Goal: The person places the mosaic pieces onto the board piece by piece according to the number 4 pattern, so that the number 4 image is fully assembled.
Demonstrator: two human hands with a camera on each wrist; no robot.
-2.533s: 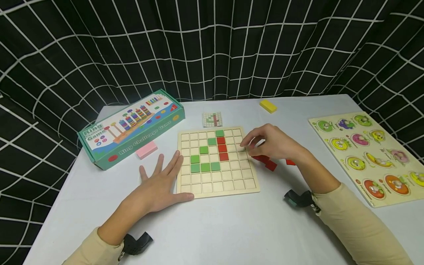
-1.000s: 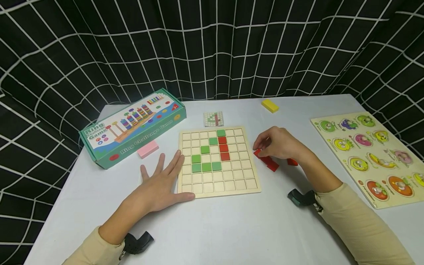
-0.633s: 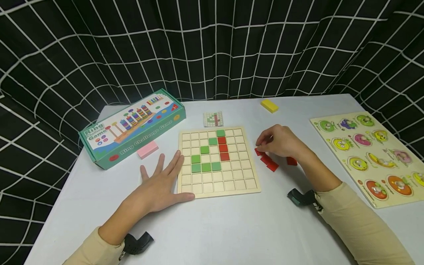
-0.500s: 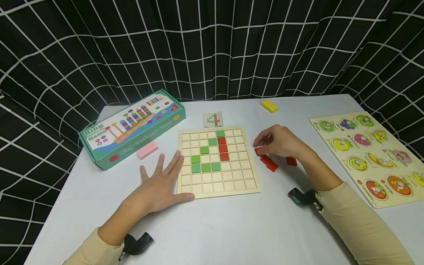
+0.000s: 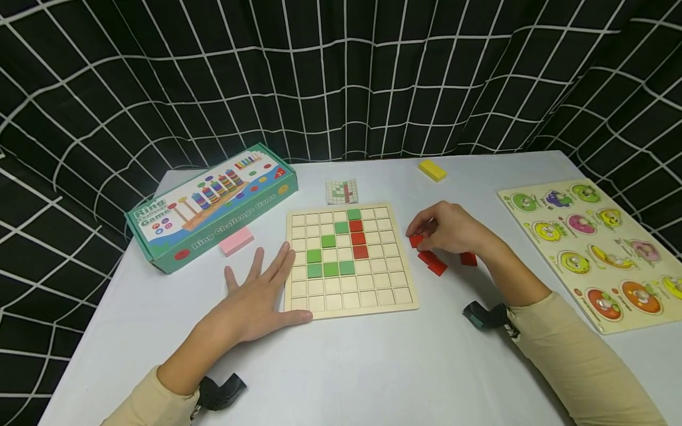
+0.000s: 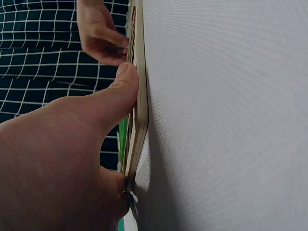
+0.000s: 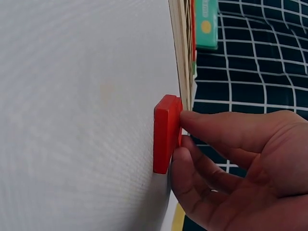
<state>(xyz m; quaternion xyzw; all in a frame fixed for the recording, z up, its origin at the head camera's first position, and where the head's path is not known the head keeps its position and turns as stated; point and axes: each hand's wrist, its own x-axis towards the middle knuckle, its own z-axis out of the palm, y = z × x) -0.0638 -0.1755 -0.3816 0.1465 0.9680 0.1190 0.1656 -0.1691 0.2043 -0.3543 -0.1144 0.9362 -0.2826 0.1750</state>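
Note:
My left hand [image 5: 254, 305] lies with straight, spread fingers at the left side of a wooden grid board [image 5: 367, 299], fingertips and thumb touching its edge. Green square tiles [image 5: 331, 269] and a column of red square tiles [image 5: 359, 238] sit in the board's cells. Right of the board, my right hand [image 5: 452, 229] pinches a red tile [image 5: 415, 241] between thumb and fingers, low over the table. Loose red tiles [image 5: 433, 263] lie just in front of it, and another red tile [image 5: 469, 259] lies by the wrist. In the right wrist view, a red tile [image 7: 166, 134] stands near the fingertips.
A small pattern card [image 5: 342, 192] lies behind the board. At the left are a Ring Challenge Game box [image 5: 213, 204] and a pink block [image 5: 237, 241]. A yellow block [image 5: 432, 170] lies at the back, and a fruit puzzle board [image 5: 597, 254] at the right.
My right hand has moved from the board's right edge out to the loose red tiles, which shifted apart a little. It now has one by the fingertips. The left hand stays put.

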